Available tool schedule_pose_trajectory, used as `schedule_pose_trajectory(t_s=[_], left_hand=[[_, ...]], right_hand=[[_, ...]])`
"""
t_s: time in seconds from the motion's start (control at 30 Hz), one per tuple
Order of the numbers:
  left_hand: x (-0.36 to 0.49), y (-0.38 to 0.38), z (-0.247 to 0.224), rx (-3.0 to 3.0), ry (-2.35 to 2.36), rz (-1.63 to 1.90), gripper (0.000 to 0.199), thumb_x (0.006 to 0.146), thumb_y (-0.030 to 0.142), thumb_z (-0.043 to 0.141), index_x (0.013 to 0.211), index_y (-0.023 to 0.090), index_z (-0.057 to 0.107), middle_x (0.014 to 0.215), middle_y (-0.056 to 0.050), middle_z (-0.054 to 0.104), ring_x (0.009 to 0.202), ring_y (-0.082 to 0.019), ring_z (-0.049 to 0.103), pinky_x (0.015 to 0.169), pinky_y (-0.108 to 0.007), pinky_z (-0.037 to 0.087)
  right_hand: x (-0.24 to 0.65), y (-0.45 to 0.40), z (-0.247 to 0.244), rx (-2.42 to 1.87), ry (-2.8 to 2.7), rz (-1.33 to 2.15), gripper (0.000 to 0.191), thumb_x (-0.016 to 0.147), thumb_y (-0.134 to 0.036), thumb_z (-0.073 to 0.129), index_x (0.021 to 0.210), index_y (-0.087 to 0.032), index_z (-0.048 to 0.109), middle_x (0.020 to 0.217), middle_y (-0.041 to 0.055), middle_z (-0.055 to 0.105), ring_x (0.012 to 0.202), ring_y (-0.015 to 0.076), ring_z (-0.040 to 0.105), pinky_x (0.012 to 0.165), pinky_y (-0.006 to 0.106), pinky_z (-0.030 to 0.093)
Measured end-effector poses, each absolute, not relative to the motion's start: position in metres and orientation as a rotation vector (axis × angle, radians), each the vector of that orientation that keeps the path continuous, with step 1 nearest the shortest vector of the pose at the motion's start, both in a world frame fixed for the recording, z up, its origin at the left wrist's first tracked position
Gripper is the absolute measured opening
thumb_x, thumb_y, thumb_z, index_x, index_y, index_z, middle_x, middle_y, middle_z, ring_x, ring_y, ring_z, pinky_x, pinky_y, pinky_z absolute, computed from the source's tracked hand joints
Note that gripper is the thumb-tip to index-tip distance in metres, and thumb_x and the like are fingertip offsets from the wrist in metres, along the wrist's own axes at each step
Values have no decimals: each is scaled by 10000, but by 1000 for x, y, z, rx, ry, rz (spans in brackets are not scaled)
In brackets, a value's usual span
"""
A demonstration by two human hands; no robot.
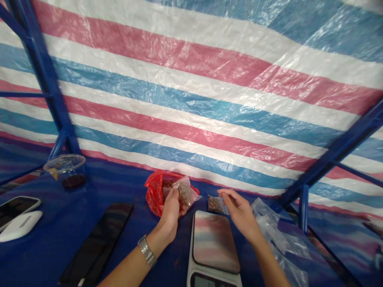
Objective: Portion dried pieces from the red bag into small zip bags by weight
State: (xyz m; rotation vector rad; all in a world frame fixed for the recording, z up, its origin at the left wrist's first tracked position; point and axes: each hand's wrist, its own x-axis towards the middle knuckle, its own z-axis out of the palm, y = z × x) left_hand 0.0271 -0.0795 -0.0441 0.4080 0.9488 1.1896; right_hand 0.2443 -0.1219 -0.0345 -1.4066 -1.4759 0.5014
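My left hand [171,211], with a metal watch at its wrist, is closed on a small clear zip bag [186,192] with pale contents. This bag is over the right side of an open red plastic bag [153,199], inside which reddish-brown small pieces show. My right hand [237,213] is beside a small zip bag of brown pieces [214,204] lying on the table. Its fingers are loosely bent, with nothing visible between them; whether they touch that bag is unclear. Between my forearms lies a digital scale [215,241] with a bare, shiny metal plate.
Clear plastic bags [277,231] lie right of my right forearm. A dark phone [97,243], a white case [20,226], another phone [18,207] and a clear tub with dark liquid [67,171] are on the left. Blue metal bars [44,71] and a striped tarp [191,95] stand behind the table.
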Motion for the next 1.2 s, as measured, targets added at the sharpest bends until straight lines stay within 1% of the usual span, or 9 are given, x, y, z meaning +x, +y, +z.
schedule_pose_trajectory(t_s=[0.1, 0.17, 0.23, 0.47, 0.7, 0.83, 0.93, 1.03, 1.2], left_hand=[[26, -84, -44, 771, 1018, 1317, 170, 1008, 287, 551, 1078, 201, 680, 951, -37, 750, 794, -147, 704, 694, -226, 546], [25, -89, -45, 1195, 1085, 1377, 251, 1025, 312, 509, 1183, 217, 679, 1215, -73, 745, 1140, -213, 698, 987, -325, 543], [24, -95, -47, 1578, 1102, 1350, 321, 1054, 346, 430, 1247, 226, 657, 1289, -87, 725, 1247, -247, 660, 1093, -404, 497], [29, -109, -57, 2076, 1008, 1228, 388, 1100, 326, 286, 1313, 227, 595, 1257, -97, 710, 1199, -223, 672, 1052, -396, 534], [29, -110, -55, 2280, 1009, 1114, 439, 1096, 306, 289, 1472, 225, 501, 1290, -114, 666, 1166, -231, 688, 985, -379, 568], [26, -113, -41, 2265, 1012, 1058, 388, 1096, 338, 306, 1161, 215, 669, 1104, -83, 718, 1003, -217, 718, 902, -345, 560], [25, -112, -36, 2269, 1082, 941, 415, 1092, 358, 329, 873, 217, 651, 911, -48, 705, 890, -207, 711, 824, -326, 539], [26, -108, -40, 2331, 1183, 854, 402, 1083, 342, 343, 834, 215, 631, 900, -52, 702, 876, -212, 707, 808, -327, 527], [25, -102, -44, 2311, 1230, 905, 399, 1081, 323, 317, 899, 221, 657, 965, -64, 722, 952, -224, 721, 862, -338, 534]], right_hand=[[238, -124, -35, -1376, -1497, 563, 441, 958, -583, 613, 1136, -208, 760, 969, 77, 755, 863, 234, 693, 811, 346, 548], [233, -124, -37, -1338, -1505, 636, 466, 972, -576, 603, 1239, -213, 719, 993, 70, 744, 875, 222, 694, 816, 336, 554], [229, -124, -40, -1295, -1511, 702, 482, 982, -564, 600, 1312, -220, 675, 1036, 69, 738, 913, 220, 699, 842, 336, 561], [218, -126, -42, -1209, -1556, 699, 355, 995, -514, 613, 1143, -218, 741, 1102, 86, 767, 1036, 260, 707, 966, 394, 555], [225, -129, -31, -1185, -1667, 659, 361, 1038, -479, 555, 1241, -255, 753, 1180, 63, 760, 1074, 232, 687, 975, 354, 516], [237, -135, -18, -1287, -1627, 789, 419, 1010, -554, 567, 969, -189, 768, 859, 36, 733, 785, 184, 640, 718, 284, 493], [249, -139, -13, -1348, -1733, 1024, 442, 997, -568, 578, 861, -177, 732, 725, 4, 650, 665, 146, 563, 606, 253, 420], [256, -139, -19, -1409, -1819, 1090, 400, 994, -539, 588, 935, -183, 761, 773, 11, 687, 672, 149, 580, 608, 254, 429], [261, -131, -32, -1422, -1831, 787, 333, 991, -453, 597, 1165, -223, 763, 1114, 58, 773, 898, 210, 681, 786, 315, 524]])
